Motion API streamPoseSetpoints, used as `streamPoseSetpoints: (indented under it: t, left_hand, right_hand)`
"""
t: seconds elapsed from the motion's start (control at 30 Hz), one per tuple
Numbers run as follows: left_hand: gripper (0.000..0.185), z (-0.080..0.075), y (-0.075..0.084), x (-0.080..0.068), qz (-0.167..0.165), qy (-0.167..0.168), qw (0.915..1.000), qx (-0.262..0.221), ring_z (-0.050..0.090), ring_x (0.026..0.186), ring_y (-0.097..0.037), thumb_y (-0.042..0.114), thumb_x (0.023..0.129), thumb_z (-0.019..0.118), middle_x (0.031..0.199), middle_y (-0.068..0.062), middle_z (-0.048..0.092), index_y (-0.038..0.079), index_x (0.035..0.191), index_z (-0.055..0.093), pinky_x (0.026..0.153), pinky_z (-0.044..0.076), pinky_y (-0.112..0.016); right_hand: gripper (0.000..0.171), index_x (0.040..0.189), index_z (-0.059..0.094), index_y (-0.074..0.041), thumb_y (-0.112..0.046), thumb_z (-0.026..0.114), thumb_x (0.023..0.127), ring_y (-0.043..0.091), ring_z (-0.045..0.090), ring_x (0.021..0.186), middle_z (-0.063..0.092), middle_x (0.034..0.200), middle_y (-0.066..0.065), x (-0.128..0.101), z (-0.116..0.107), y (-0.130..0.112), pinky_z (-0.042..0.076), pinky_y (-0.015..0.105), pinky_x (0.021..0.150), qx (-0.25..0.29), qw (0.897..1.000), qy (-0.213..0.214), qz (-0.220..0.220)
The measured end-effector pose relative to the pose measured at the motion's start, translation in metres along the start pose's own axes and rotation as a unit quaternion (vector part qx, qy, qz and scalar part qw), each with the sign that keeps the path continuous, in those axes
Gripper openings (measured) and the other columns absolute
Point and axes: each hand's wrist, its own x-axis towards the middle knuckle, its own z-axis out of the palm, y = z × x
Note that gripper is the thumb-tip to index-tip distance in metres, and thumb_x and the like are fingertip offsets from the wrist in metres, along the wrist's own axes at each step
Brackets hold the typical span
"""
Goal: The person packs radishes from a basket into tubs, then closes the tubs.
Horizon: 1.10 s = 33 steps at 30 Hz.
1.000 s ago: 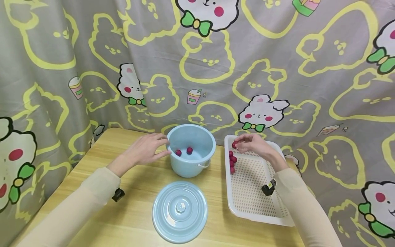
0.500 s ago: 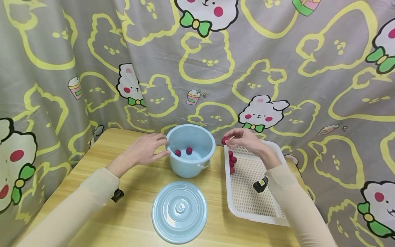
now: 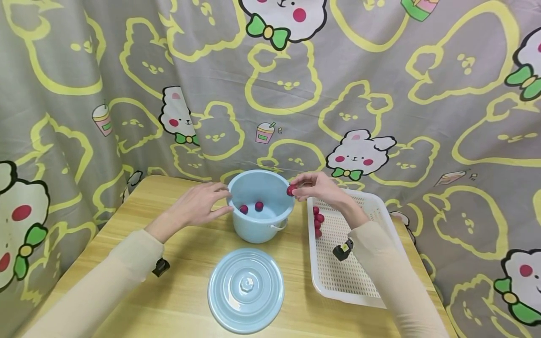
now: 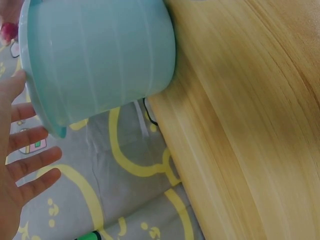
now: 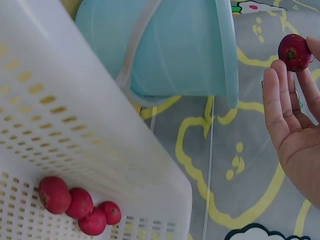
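Observation:
A light blue bucket [image 3: 261, 206] stands on the wooden table [image 3: 186, 277] with two red round fruits [image 3: 251, 207] inside. My right hand [image 3: 314, 186] pinches one red fruit [image 3: 290, 190] at its fingertips, right at the bucket's right rim [image 5: 227, 55]; the right wrist view shows this fruit [image 5: 294, 52] held above the bucket's edge. My left hand [image 3: 198, 204] rests with straight fingers against the bucket's left side [image 4: 95, 60], thumb on the wall. A white perforated tray [image 3: 359, 281] to the right holds several more red fruits [image 3: 318, 222], which lie clustered [image 5: 77, 204] by its wall.
The bucket's round blue lid [image 3: 246, 289] lies flat on the table near the front, between my arms. A cartoon-print curtain [image 3: 296, 84] hangs close behind the table. The tray overhangs the table's right edge.
My right hand lifted a red fruit from the tray and carried it left to the bucket's rim. The left hand stayed against the bucket.

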Motion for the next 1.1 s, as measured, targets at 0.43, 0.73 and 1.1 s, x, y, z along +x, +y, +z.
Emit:
streamPoseSetpoints:
  t: [0.43,0.73,1.1]
  left_hand:
    - [0.046,0.001,-0.001,-0.001,-0.006,-0.003,1.0000,0.001,0.070,0.117,-0.033,0.054,0.101,0.065,0.132,-0.012,0.071,0.015,0.123,0.074,0.097,0.060,-0.054]
    - [0.046,0.002,-0.001,0.000,-0.004,-0.002,1.0000,0.001,0.070,0.118,-0.034,0.055,0.101,0.065,0.132,-0.013,0.071,0.015,0.123,0.074,0.098,0.060,-0.054]
    - [0.044,0.002,-0.002,0.000,0.010,0.008,0.9999,0.005,0.072,0.112,-0.032,0.053,0.100,0.067,0.128,-0.012,0.072,0.014,0.120,0.075,0.093,0.061,-0.052]
  right_hand:
    - [0.034,0.123,0.070,0.000,-0.012,0.078,0.092,0.020,0.076,0.092,0.077,0.104,0.005,0.017,0.020,-0.004,0.066,0.039,0.087,0.001,1.000,-0.010,0.001]
    - [0.032,0.123,0.070,-0.001,-0.013,0.076,0.095,0.018,0.077,0.093,0.078,0.105,0.005,0.026,0.030,-0.006,0.066,0.044,0.091,0.000,1.000,-0.019,0.002]
    - [0.031,0.123,0.071,-0.001,-0.011,0.077,0.093,0.020,0.077,0.092,0.077,0.105,0.006,0.037,0.044,-0.002,0.060,0.059,0.099,0.003,1.000,-0.024,0.010]
